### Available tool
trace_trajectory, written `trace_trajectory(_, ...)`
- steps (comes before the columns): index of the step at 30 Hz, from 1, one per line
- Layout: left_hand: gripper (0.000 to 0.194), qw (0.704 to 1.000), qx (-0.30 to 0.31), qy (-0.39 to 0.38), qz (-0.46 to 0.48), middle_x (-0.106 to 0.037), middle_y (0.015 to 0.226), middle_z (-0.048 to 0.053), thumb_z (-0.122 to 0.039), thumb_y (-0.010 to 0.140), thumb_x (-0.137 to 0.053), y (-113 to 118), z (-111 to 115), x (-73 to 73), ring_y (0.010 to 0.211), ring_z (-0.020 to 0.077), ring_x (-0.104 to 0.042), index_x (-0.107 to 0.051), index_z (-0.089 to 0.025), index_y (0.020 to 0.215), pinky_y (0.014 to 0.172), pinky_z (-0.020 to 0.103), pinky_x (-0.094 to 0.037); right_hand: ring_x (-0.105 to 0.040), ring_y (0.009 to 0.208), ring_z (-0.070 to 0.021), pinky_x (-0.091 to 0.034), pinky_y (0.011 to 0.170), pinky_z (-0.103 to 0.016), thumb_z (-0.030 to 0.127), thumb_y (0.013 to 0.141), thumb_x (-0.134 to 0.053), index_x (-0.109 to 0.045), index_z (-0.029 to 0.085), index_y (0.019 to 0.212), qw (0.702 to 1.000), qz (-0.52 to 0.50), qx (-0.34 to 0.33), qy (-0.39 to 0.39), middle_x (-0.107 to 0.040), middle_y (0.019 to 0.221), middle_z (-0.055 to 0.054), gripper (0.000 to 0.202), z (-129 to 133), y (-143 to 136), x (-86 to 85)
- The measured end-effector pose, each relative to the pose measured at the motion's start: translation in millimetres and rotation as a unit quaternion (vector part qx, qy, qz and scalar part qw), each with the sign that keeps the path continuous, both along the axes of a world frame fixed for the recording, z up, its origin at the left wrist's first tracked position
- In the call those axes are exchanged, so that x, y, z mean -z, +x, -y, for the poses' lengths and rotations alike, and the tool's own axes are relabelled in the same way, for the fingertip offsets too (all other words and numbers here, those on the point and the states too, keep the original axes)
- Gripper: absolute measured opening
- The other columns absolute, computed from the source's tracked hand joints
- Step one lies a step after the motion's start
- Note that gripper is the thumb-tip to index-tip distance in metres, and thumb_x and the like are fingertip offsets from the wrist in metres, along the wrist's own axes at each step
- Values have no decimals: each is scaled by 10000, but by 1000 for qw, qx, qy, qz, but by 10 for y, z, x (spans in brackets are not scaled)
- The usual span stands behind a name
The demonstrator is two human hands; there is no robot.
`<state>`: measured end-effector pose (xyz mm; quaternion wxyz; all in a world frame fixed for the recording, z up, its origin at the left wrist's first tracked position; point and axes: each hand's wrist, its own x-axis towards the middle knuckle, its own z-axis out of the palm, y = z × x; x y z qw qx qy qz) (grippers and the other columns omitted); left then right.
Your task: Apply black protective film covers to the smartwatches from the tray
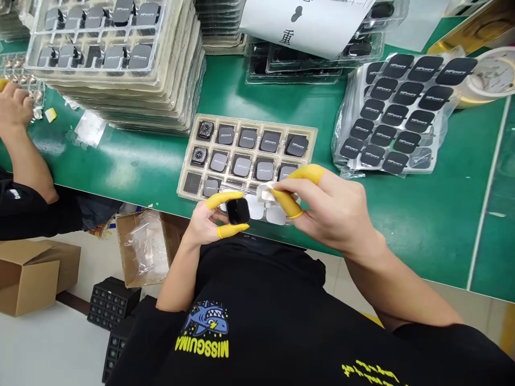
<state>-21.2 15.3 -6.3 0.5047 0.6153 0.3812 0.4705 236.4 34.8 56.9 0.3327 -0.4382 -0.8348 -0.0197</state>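
Observation:
My left hand, with yellow finger covers, holds a black square watch body by its edges, glossy face up. Just to its right, my right hand pinches a small white piece between thumb and forefinger. Both hands are over the near edge of a clear plastic tray. In its compartments lie several grey-black labelled squares, and two watch bodies sit back up in the left column. White rounded squares show under my right hand.
Tall stacked trays stand at the back left. A pile of label sheets lies at the right, beside a tape roll. White paper covers trays behind. Another person's hand is at far left. An open carton sits below the table.

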Motion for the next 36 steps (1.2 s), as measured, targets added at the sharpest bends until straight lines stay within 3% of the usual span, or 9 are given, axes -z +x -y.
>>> trace_trajectory(5,690,999,11,14,28,-864,1036,66,-481,751,-1034,-1,-25,-34,738,165,-792,-807,-209,1343,558,214,-649,-670,714,-153,-476,581,-278,202,1062,-740,-736,212,1057,999,-31,-31,-8,-746,868,-35,12,98,120,-148)
trace_trajectory(10,659,1000,5,17,3,-837,982,49,-453,729,-1051,-2,-34,-81,729,158,-791,-826,-200,1294,572,207,-651,-701,711,-170,-504,592,-293,180,1066,-707,-753,239,1089,995,-46,-72,-59,-747,881,-35,78,191,164,-207)
trace_trajectory(14,669,999,2,-24,20,-822,993,37,-465,720,-1051,-30,-1,-115,647,132,-757,-825,-221,1301,542,219,-661,-726,729,-176,-515,611,-298,179,1034,-759,-759,279,1106,993,-68,-48,-82,-785,928,-33,123,243,300,-185)
trace_trajectory(18,666,998,11,-41,53,-822,1031,35,-383,732,-1050,-44,28,-106,625,114,-742,-812,-254,1341,545,219,-672,-698,681,-143,-475,588,-282,167,1010,-768,-764,278,1042,995,-60,39,-66,-806,916,-22,116,283,646,0)
trace_trajectory(21,677,997,15,-40,65,-829,1084,55,-370,733,-1050,-53,31,-78,647,122,-756,-806,-250,1353,545,218,-671,-634,615,-150,-445,570,-298,236,972,-744,-792,251,968,982,-43,161,-91,-760,796,-28,50,370,1006,242)
trace_trajectory(24,687,997,21,-42,65,-832,1108,72,-386,742,-1046,-62,26,-50,684,149,-784,-795,-239,1364,550,231,-675,-624,643,-187,-465,618,-334,286,858,-709,-783,247,879,938,-50,294,-175,-736,761,-48,86,526,1337,461)
trace_trajectory(27,690,997,29,-43,57,-832,1091,83,-429,768,-1027,-53,16,-25,731,188,-814,-778,-225,1378,557,254,-684,-629,695,-214,-476,677,-361,243,764,-670,-758,252,855,892,-55,383,-235,-723,772,-54,127,670,1556,591)
trace_trajectory(33,699,997,40,-24,68,-829,1115,81,-434,792,-1015,-1,-2,8,778,200,-831,-751,-251,1414,624,291,-715,-581,783,-246,-413,725,-377,156,730,-670,-719,258,860,829,-35,472,-298,-586,712,-18,173,627,1717,754)
trace_trajectory(36,698,998,35,-23,51,-822,1080,79,-456,802,-1006,-6,10,-15,828,211,-845,-748,-232,1411,695,306,-738,-537,762,-245,-340,691,-387,210,776,-711,-748,261,906,806,-26,490,-330,-556,750,-19,145,555,1714,828)
